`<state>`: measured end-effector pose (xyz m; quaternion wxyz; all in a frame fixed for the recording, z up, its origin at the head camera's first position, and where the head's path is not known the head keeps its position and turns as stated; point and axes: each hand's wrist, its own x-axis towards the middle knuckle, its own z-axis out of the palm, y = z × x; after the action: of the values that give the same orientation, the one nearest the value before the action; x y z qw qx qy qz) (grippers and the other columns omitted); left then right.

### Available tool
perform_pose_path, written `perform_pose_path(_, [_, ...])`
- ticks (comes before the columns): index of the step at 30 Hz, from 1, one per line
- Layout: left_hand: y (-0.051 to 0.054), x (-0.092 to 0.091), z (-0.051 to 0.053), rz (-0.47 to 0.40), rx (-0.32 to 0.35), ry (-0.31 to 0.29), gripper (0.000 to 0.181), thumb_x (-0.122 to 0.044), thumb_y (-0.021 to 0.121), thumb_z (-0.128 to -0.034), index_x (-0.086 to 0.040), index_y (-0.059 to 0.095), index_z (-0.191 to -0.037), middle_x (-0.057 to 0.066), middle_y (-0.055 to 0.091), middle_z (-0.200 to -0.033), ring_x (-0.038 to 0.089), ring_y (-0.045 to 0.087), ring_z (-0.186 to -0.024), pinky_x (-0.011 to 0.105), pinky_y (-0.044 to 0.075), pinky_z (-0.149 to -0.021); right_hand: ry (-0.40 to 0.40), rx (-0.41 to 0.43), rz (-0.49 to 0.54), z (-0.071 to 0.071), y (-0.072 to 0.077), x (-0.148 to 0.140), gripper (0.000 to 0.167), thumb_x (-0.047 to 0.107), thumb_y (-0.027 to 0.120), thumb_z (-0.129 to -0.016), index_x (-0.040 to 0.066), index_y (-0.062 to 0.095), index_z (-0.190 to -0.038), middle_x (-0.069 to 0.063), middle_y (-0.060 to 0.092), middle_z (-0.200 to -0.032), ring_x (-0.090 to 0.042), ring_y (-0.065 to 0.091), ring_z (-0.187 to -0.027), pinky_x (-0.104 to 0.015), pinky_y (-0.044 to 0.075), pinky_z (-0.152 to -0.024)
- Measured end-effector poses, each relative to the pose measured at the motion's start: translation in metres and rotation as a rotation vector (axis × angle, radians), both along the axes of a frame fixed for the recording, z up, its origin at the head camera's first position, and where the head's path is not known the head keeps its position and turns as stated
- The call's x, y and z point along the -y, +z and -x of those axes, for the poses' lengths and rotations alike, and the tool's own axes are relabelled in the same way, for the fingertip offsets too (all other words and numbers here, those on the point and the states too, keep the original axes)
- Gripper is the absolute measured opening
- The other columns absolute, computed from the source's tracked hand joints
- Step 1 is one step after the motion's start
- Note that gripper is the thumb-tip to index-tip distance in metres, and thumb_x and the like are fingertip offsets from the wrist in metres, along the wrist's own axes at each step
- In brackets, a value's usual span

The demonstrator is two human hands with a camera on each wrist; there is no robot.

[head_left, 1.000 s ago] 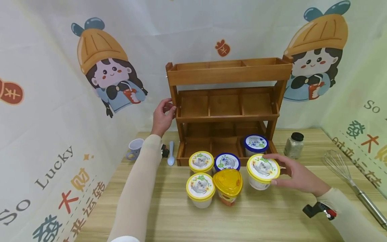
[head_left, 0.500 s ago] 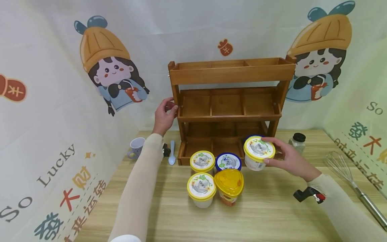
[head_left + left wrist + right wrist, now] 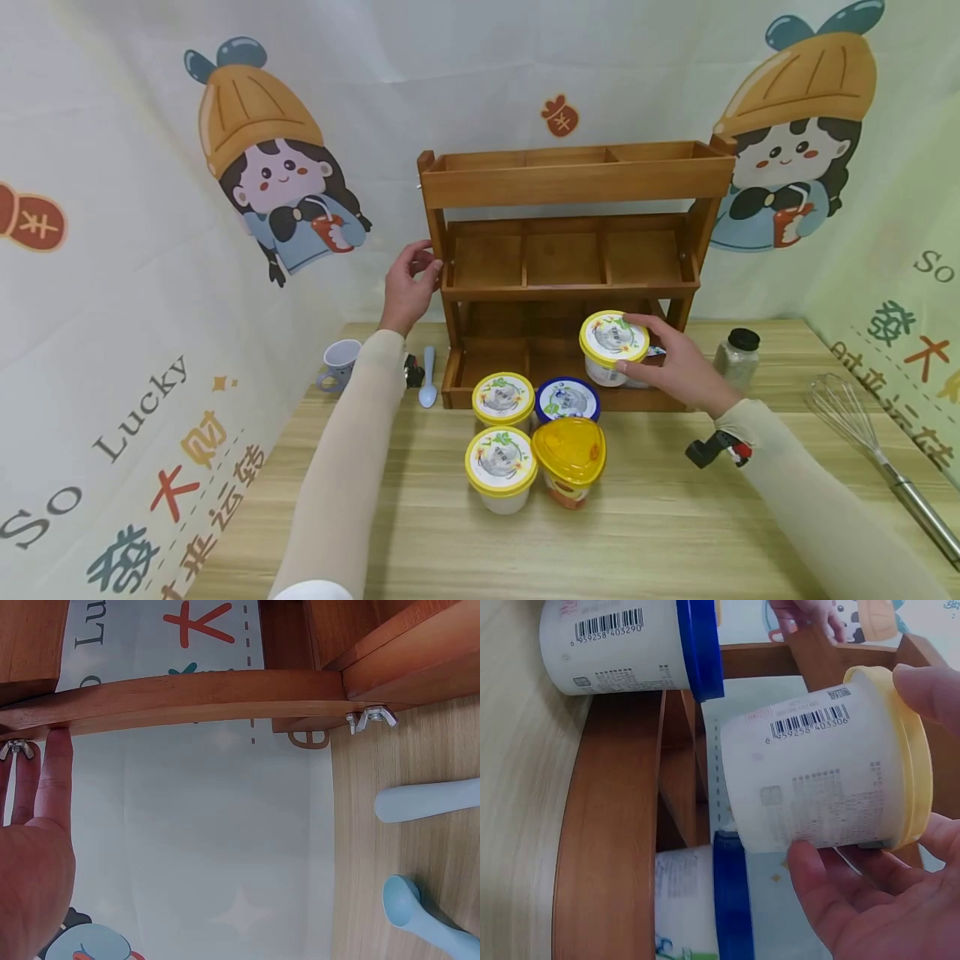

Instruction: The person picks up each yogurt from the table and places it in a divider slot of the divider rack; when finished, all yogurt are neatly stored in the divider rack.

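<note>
My right hand (image 3: 678,367) grips a white plastic tub with a yellow lid (image 3: 615,337) by its rim, raised in front of the rack's lower tier. The wooden three-tier rack (image 3: 577,185) has divided compartments. In the right wrist view a blue-lidded tub (image 3: 733,892) sits in the lower tier; the head view mostly hides it. My left hand (image 3: 408,287) touches the rack's left post, its fingers straight in the left wrist view. On the table before the rack stand two yellow-lidded tubs (image 3: 501,462), a blue-lidded tub (image 3: 567,400) and a cup with an orange-yellow lid (image 3: 570,450).
Left of the rack are a mug (image 3: 341,360) and a light blue spoon (image 3: 427,379). A black-capped jar (image 3: 737,358) and a metal whisk (image 3: 870,442) lie to the right. A printed cloth (image 3: 480,75) hangs close behind the rack.
My right hand has carried the yellow-lidded tub up, leftward and forward from above the table to the lower tier, passing in front of the blue-lidded tub there. The left hand stays at the post.
</note>
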<state>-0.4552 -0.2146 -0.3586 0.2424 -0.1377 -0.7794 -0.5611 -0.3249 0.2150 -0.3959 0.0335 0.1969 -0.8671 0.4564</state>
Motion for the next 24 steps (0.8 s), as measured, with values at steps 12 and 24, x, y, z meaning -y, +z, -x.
perform_pose_path(12, [0.002, -0.001, 0.0, 0.002, 0.007, 0.007, 0.039, -0.019, 0.065, -0.1066, -0.014, 0.059, -0.144, 0.014, 0.064, -0.124, 0.028, 0.066, -0.123, 0.041, 0.068, -0.089, 0.006, -0.018, -0.017, 0.032, -0.009, 0.03, 0.082, 0.034, 0.082, -0.094, 0.009, 0.04, -0.16, -0.02, 0.051, -0.155, -0.04, 0.057, -0.133, -0.054, 0.059, -0.106])
perform_pose_path(24, [0.002, -0.001, -0.001, -0.01, 0.026, 0.001, 0.038, -0.018, 0.065, -0.1067, -0.015, 0.06, -0.144, 0.012, 0.063, -0.123, 0.027, 0.066, -0.124, 0.041, 0.067, -0.09, -0.014, 0.015, -0.153, 0.044, -0.019, 0.061, 0.086, 0.044, 0.08, -0.094, 0.005, 0.039, -0.159, -0.021, 0.053, -0.155, -0.04, 0.057, -0.136, -0.062, 0.045, -0.12])
